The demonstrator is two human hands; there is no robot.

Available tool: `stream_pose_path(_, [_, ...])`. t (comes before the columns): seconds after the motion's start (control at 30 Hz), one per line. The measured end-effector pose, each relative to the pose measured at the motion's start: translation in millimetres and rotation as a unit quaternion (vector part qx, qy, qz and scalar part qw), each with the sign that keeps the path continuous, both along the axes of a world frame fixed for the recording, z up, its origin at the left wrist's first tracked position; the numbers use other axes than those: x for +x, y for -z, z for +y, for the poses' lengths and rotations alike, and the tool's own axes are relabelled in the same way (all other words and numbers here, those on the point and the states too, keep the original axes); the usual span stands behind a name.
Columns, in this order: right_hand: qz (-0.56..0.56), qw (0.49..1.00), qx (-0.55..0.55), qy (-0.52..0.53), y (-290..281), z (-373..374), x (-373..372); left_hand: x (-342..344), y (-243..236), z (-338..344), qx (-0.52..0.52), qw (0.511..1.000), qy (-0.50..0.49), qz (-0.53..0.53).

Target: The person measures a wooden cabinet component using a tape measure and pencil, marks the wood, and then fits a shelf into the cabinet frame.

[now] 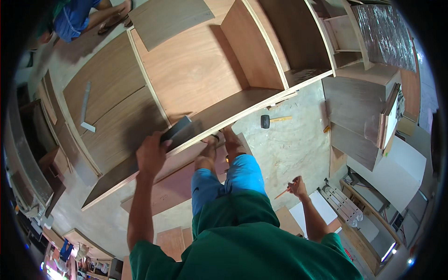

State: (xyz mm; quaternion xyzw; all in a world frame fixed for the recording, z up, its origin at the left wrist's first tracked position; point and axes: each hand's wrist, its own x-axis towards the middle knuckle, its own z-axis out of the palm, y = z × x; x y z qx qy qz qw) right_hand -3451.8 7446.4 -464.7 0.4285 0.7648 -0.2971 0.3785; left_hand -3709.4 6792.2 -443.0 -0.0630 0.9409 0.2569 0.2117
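A large plywood cabinet carcass (191, 70) lies in front of me, its long front edge running diagonally past my legs. At that edge my left hand (153, 151) is closed around a dark grey, flat-sided block (178, 128), which sits by the brown inner face of the front panel. Its exact kind I cannot make out. Out to my right, above the floor, my right hand (297, 185) pinches a thin orange pencil (281, 193), its tip pointing left. An L-shaped try square (86, 107) rests on the brown panel at the left of the carcass.
A black-headed mallet (266, 121) with a wooden handle lies on the concrete floor. Grey-brown cabinet panels (352, 116) stand at the right. A loose board (170, 18) rests across the carcass. Another person (74, 18) in blue shorts is at the far left.
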Motion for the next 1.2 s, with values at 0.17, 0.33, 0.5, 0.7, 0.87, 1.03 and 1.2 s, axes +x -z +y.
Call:
stream_pose_path(0.17, [0.033, 0.995, -0.001, 0.098, -16, -11, 14, -12, -86, -64, -0.034, 0.99, 0.042, 0.127])
stream_pose_path(0.33, [0.26, 0.961, -0.093, 0.031, 10, -25, -35, 2, -200, -83, -0.027, 0.99, -0.028, 0.138])
stream_pose_path(0.5, [0.246, 0.966, -0.08, -0.021, -23, -82, -139, 68, -319, -83, 0.028, 0.994, -0.07, 0.079])
stream_pose_path(0.7, [0.265, 0.955, -0.115, -0.06, -8, -81, -169, 100, -260, -29, 0.083, 0.996, -0.005, 0.036])
stream_pose_path(0.87, [0.243, 0.946, -0.169, -0.131, 7, -70, -166, 120, -97, 46, 0.088, 0.995, -0.024, 0.048])
stream_pose_path(1.03, [0.211, 0.951, -0.151, -0.169, 18, -28, -161, 121, -3, 63, 0.064, 0.986, -0.05, 0.144])
stream_pose_path(1.2, [0.205, 0.949, -0.166, -0.175, 50, 22, -141, 125, 47, 63, 0.026, 0.976, -0.011, 0.215])
